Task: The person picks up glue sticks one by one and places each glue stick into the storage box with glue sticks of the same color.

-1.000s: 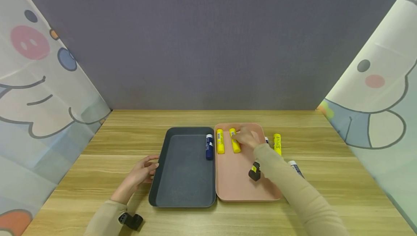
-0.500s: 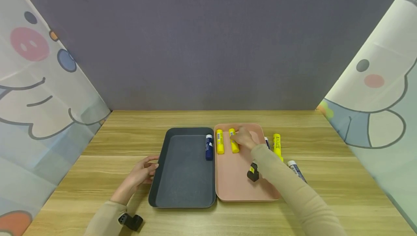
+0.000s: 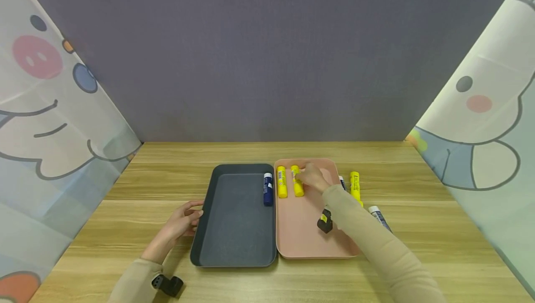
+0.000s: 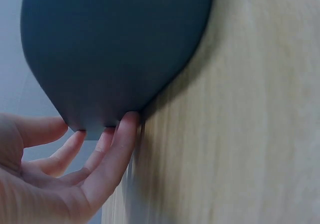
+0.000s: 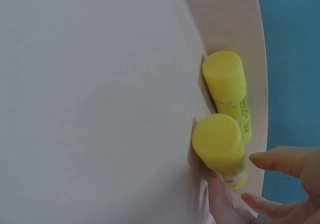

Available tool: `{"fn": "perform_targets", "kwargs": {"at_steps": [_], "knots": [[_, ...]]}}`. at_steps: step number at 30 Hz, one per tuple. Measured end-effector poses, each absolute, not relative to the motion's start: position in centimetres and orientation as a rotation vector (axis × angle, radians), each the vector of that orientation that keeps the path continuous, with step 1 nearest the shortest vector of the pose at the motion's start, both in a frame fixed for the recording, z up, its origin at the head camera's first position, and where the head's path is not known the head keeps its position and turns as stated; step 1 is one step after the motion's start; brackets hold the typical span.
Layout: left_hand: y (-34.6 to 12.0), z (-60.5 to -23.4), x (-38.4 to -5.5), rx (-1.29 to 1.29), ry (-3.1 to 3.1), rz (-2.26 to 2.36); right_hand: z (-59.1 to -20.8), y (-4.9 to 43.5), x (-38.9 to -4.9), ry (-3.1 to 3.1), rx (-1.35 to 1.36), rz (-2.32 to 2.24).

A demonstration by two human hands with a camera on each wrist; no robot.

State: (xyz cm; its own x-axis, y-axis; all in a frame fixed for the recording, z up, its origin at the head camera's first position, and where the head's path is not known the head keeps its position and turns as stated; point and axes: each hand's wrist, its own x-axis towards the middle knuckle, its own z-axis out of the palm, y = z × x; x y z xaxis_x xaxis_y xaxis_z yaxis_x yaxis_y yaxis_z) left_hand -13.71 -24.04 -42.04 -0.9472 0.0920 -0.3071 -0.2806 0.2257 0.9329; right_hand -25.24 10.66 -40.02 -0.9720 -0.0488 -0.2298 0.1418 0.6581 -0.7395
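My right hand (image 3: pixel 311 177) reaches into the pink tray (image 3: pixel 307 238) and touches a yellow glue stick (image 3: pixel 298 189) lying at its far end. In the right wrist view a finger lies against that stick's side, while the thumb (image 5: pixel 275 159) stands apart from it. A second yellow glue stick (image 3: pixel 282 182) lies to its left, along the tray wall. With fingertips and thumb my left hand (image 3: pixel 179 221) touches the left side of the dark grey tray (image 3: pixel 236 228). Inside that tray, a navy glue stick (image 3: pixel 268 189) with a white end lies along the right wall.
Right of the pink tray, a yellow glue stick (image 3: pixel 355 184) and a navy glue stick (image 3: pixel 379 217) lie on the wooden table (image 3: pixel 167 177). Another navy glue stick (image 3: pixel 342 182) is mostly hidden behind the tray wall and right sleeve. Both trays stand side by side.
The yellow glue stick at my right hand has shifted slightly left, closer to the other yellow one. The left hand and both trays hold their places.
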Motion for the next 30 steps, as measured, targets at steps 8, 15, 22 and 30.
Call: {"fn": "perform_targets", "kwargs": {"at_steps": [8,15,22,30], "knots": [[-24.1,-42.1,-13.7,-0.179,2.203,1.779,-39.1,11.2,-24.8,2.576,0.014,-1.254],[-24.1,-42.0,-13.7,-0.176,2.21,1.774,-37.9,11.9,-24.5,2.58,-0.022,-1.201],[-24.1,-42.0,-13.7,-0.178,2.21,1.774,-36.5,12.4,-24.0,2.572,-0.081,-1.133],[-24.0,-41.8,-13.6,-0.174,2.214,1.779,-35.8,13.0,-23.2,2.608,-0.205,-1.07]]}}
